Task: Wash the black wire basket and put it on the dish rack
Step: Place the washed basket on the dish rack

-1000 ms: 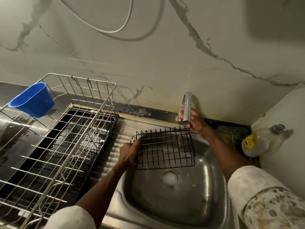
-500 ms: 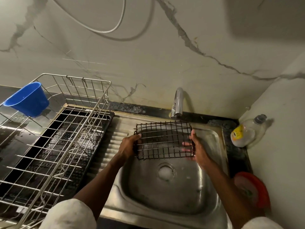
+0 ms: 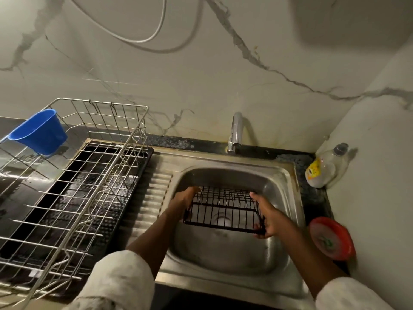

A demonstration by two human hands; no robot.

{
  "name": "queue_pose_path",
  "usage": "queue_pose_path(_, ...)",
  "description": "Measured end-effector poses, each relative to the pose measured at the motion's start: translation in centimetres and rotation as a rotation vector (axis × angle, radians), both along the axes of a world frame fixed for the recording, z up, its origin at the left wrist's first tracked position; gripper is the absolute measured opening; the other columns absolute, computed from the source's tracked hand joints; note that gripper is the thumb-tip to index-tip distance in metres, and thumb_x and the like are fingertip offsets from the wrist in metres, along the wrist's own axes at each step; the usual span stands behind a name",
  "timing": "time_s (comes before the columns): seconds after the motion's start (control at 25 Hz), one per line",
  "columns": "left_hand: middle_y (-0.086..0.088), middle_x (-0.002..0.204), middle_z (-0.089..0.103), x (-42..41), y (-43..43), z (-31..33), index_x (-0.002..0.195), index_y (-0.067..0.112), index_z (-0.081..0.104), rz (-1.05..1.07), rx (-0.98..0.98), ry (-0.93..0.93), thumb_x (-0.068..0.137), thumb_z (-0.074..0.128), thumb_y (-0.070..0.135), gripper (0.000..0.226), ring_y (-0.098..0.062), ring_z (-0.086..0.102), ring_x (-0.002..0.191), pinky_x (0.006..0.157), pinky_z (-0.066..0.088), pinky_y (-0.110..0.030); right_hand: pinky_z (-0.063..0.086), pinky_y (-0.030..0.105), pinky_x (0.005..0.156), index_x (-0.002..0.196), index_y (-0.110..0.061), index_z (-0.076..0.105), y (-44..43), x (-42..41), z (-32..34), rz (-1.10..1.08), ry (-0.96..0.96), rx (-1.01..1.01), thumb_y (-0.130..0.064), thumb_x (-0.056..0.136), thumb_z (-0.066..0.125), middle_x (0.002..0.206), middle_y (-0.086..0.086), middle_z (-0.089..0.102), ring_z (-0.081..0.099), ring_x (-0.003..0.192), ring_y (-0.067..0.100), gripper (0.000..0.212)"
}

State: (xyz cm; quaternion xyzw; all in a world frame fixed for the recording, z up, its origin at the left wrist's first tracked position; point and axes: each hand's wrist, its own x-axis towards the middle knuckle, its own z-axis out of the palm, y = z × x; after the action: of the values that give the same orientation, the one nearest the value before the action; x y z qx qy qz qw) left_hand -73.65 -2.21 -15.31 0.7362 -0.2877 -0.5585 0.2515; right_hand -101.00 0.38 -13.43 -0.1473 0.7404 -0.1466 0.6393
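Both hands, left hand point(image 3: 183, 201) and right hand point(image 3: 267, 217), grip the ends of the black wire basket point(image 3: 223, 210), probably light, stiff, wet and slippery.

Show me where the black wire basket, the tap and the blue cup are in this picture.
black wire basket point(image 3: 223, 206), head view, on a rim wire.
tap point(image 3: 237, 130), head view, on its spout.
blue cup point(image 3: 41, 133), head view, on its outer wall.
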Motion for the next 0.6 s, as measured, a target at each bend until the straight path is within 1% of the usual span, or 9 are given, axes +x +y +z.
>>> queue_pose_path(0.08, -0.018, 0.103, 0.068, 0.1, 0.5, -1.3, 0.118, 0.011, 0.062, 0.013, 0.069, 0.050, 0.065, 0.069, 0.075, 0.083, -0.034, 0.070, 0.083, 0.065, 0.060, -0.040, 0.058, 0.046, 0.078, 0.124, -0.005, 0.050, 0.0, -0.4, 0.5, 0.024, 0.020, 0.020, -0.082, 0.071, 0.061, 0.108, 0.020, 0.059, 0.061, 0.097, 0.034, 0.094)
queue_pose_path(0.16, -0.019, 0.098, 0.069, 0.2, 0.7, -1.5, 0.120, 0.010, 0.060, 0.041, 0.050, 0.064, 0.053, 0.071, 0.080, 0.097, -0.033, 0.070, 0.075, 0.059, 0.058, -0.039, 0.057, 0.049, 0.086, 0.124, -0.009, 0.048, -0.1, -0.3, 0.6, 0.024, 0.061, -0.036, -0.082, 0.074, 0.060, 0.101, 0.017, 0.057, 0.061, 0.100, 0.036, 0.089)
queue_pose_path(0.2, -0.018, 0.093, 0.069, 0.3, 0.6, -1.5, 0.119, 0.010, 0.060, 0.035, 0.033, 0.061, 0.055, 0.070, 0.081, 0.096, -0.032, 0.069, 0.071, 0.057, 0.056, -0.037, 0.056, 0.050, 0.088, 0.129, -0.011, 0.047, -0.1, -0.2, 0.7, 0.020, 0.062, -0.055, -0.083, 0.073, 0.060, 0.100, 0.017, 0.056, 0.061, 0.103, 0.036, 0.091)
queue_pose_path(0.24, -0.016, 0.086, 0.069, 0.5, 0.3, -1.5, 0.116, 0.009, 0.060, 0.021, 0.017, 0.053, 0.059, 0.069, 0.081, 0.092, -0.030, 0.066, 0.066, 0.055, 0.053, -0.035, 0.056, 0.051, 0.088, 0.134, -0.013, 0.045, -0.3, 0.0, 0.7, 0.017, 0.053, -0.074, -0.083, 0.072, 0.060, 0.103, 0.017, 0.057, 0.061, 0.106, 0.036, 0.095)
queue_pose_path(0.32, -0.011, 0.070, 0.063, 0.7, -0.3, -0.6, 0.109, 0.009, 0.064, -0.009, 0.007, 0.055, 0.065, 0.068, 0.078, 0.082, -0.027, 0.059, 0.057, 0.053, 0.048, -0.032, 0.055, 0.052, 0.090, 0.144, -0.018, 0.041, -0.8, 0.2, 0.8, 0.019, 0.040, -0.119, -0.084, 0.072, 0.059, 0.121, 0.021, 0.056, 0.060, 0.110, 0.038, 0.099)
queue_pose_path(0.4, -0.007, 0.068, 0.058, 1.0, -0.8, 0.1, 0.103, 0.010, 0.067, -0.016, -0.016, 0.114, 0.069, 0.074, 0.067, 0.067, -0.022, 0.055, 0.056, 0.053, 0.046, -0.031, 0.051, 0.048, 0.093, 0.149, -0.018, 0.040, -0.6, 0.4, 0.6, 0.056, 0.092, -0.246, -0.085, 0.074, 0.057, 0.133, 0.022, 0.055, 0.059, 0.114, 0.037, 0.101)
queue_pose_path(0.48, -0.004, 0.078, 0.061, 1.3, -0.7, 0.3, 0.111, 0.010, 0.068, -0.001, -0.095, 0.256, 0.065, 0.082, 0.049, 0.062, -0.019, 0.057, 0.065, 0.058, 0.047, -0.031, 0.052, 0.046, 0.086, 0.142, -0.015, 0.050, 0.6, 0.6, 0.9, 0.033, 0.156, -0.522, -0.080, 0.080, 0.055, 0.124, 0.020, 0.063, 0.063, 0.103, 0.031, 0.090)
queue_pose_path(0.52, -0.004, 0.085, 0.065, 1.4, -0.5, 0.7, 0.121, 0.013, 0.066, -0.009, -0.152, 0.335, 0.064, 0.082, 0.040, 0.065, -0.019, 0.059, 0.072, 0.061, 0.048, -0.032, 0.053, 0.049, 0.088, 0.140, -0.020, 0.051, 1.2, 0.5, 0.6, 0.032, 0.204, -0.654, -0.081, 0.080, 0.054, 0.122, 0.016, 0.065, 0.063, 0.101, 0.026, 0.086)
queue_pose_path(0.6, -0.004, 0.091, 0.068, 1.2, -0.5, 0.8, 0.126, 0.018, 0.064, -0.040, -0.220, 0.383, 0.067, 0.080, 0.033, 0.063, -0.019, 0.060, 0.079, 0.064, 0.048, -0.033, 0.053, 0.051, 0.092, 0.138, -0.027, 0.049, 1.7, 0.3, -0.1, 0.064, 0.312, -0.736, -0.090, 0.076, 0.047, 0.116, 0.003, 0.063, 0.062, 0.101, 0.020, 0.088)
